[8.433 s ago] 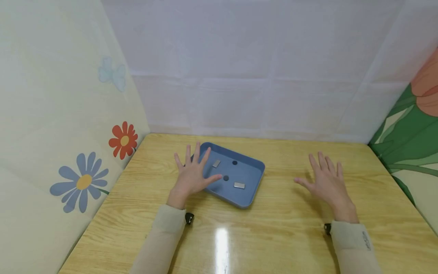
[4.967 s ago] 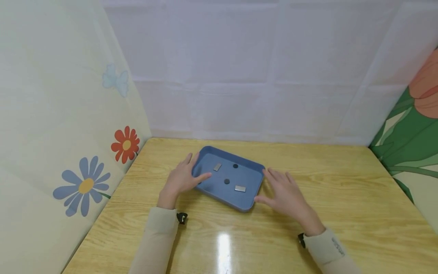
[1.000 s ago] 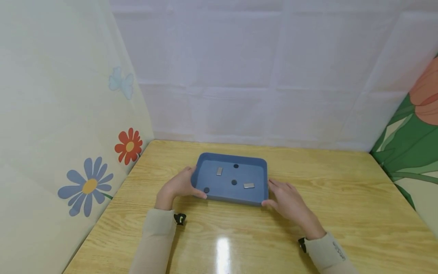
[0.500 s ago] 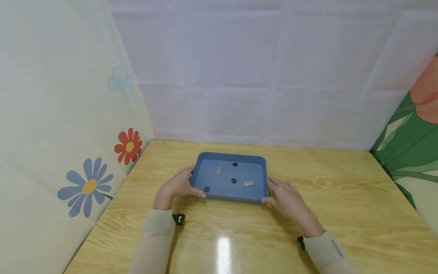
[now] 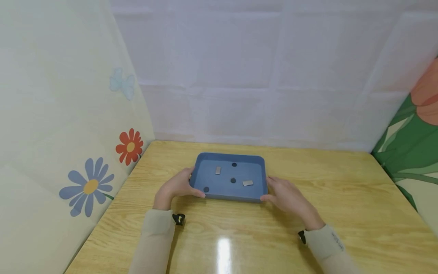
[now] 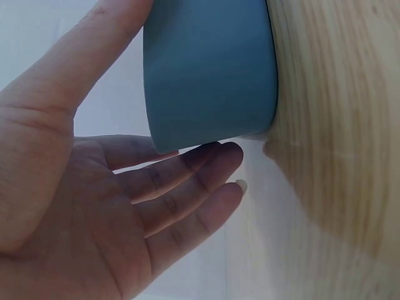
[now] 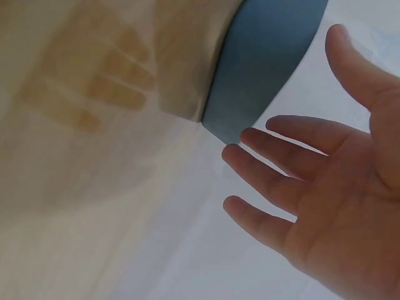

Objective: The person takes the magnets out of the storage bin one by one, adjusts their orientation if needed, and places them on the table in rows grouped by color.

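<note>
A shallow blue tray (image 5: 222, 198) sits on the table, its long side roughly parallel to the back edge. Inside lie three black discs (image 5: 233, 180) and two small silver rectangular pieces (image 5: 248, 183). My left hand (image 5: 176, 189) is at the tray's left end, thumb along the front corner, fairly straight fingers against the side wall, as the left wrist view shows. At the right end is my right hand (image 5: 287, 196), thumb by the front corner. In the right wrist view its fingers (image 7: 269, 178) are extended beside the wall; whether the fingertips touch it I cannot tell.
The wooden table (image 5: 239, 236) runs up to a white cloth backdrop (image 5: 212, 76). A flower-printed panel (image 5: 51, 133) stands on the left, and another printed panel (image 5: 410, 152) on the right. A bright reflection shows near the front.
Both hands came from spread above the table to the tray's two ends. The tray has turned from slanted to nearly straight, uncovering the third disc. Over the last second it shifted slightly left.
</note>
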The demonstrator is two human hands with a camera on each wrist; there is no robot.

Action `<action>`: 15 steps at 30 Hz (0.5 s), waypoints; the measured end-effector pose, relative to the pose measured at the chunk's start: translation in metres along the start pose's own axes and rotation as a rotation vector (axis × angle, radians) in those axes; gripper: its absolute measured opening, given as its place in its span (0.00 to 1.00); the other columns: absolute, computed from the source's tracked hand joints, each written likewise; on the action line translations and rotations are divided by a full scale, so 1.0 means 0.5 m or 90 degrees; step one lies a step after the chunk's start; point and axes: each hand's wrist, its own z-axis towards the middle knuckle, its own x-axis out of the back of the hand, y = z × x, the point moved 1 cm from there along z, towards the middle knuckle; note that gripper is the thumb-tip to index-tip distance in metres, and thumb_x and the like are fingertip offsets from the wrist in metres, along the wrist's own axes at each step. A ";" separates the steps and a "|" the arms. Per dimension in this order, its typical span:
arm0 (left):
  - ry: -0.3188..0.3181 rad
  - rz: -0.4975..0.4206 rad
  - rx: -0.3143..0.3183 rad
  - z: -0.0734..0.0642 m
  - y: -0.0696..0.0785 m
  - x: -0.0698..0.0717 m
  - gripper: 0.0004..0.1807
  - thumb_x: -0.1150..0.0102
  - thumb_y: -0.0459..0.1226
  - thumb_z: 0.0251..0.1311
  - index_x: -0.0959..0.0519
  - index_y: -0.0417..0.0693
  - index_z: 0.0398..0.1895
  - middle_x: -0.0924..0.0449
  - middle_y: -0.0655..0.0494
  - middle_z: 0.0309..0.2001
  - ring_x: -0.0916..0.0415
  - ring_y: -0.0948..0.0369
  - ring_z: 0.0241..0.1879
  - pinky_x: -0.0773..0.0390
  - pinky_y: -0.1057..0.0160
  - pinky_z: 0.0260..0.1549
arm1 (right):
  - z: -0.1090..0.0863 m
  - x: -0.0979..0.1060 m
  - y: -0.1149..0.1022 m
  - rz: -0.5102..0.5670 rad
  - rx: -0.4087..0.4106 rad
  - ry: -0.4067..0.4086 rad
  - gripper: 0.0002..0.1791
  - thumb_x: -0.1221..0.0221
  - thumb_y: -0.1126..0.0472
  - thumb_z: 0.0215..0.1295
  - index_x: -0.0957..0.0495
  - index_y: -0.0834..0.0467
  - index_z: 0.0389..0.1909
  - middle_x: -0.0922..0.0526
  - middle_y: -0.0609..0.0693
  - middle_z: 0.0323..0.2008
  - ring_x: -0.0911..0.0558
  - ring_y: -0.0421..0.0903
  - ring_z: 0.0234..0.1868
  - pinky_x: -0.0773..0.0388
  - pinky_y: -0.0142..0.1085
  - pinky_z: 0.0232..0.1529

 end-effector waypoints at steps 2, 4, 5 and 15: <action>0.001 0.003 0.004 0.000 0.000 -0.001 0.73 0.16 0.55 0.43 0.53 0.32 0.82 0.44 0.32 0.79 0.38 0.37 0.76 0.31 0.39 0.72 | 0.005 0.009 0.003 -0.001 0.005 0.007 0.40 0.34 0.48 0.69 0.32 0.70 0.72 0.27 0.68 0.70 0.26 0.67 0.70 0.27 0.60 0.70; 0.002 0.010 0.006 0.001 0.000 -0.001 0.72 0.17 0.55 0.43 0.53 0.32 0.82 0.44 0.31 0.79 0.39 0.37 0.76 0.32 0.39 0.72 | 0.011 0.020 0.004 0.001 0.008 0.016 0.39 0.34 0.50 0.69 0.32 0.70 0.71 0.27 0.69 0.70 0.26 0.68 0.70 0.27 0.61 0.69; 0.001 0.012 0.007 0.001 0.000 -0.001 0.72 0.17 0.55 0.44 0.53 0.32 0.82 0.45 0.31 0.79 0.40 0.37 0.77 0.32 0.39 0.73 | 0.014 0.025 0.004 0.000 0.008 0.017 0.38 0.35 0.50 0.70 0.31 0.70 0.71 0.27 0.69 0.70 0.26 0.68 0.70 0.27 0.61 0.69; -0.004 0.007 -0.006 0.002 -0.002 -0.001 0.73 0.17 0.56 0.44 0.54 0.33 0.82 0.47 0.33 0.81 0.44 0.38 0.79 0.35 0.39 0.75 | 0.046 0.049 0.012 0.024 0.025 0.016 0.35 0.33 0.53 0.69 0.29 0.66 0.71 0.25 0.66 0.70 0.26 0.66 0.71 0.29 0.61 0.71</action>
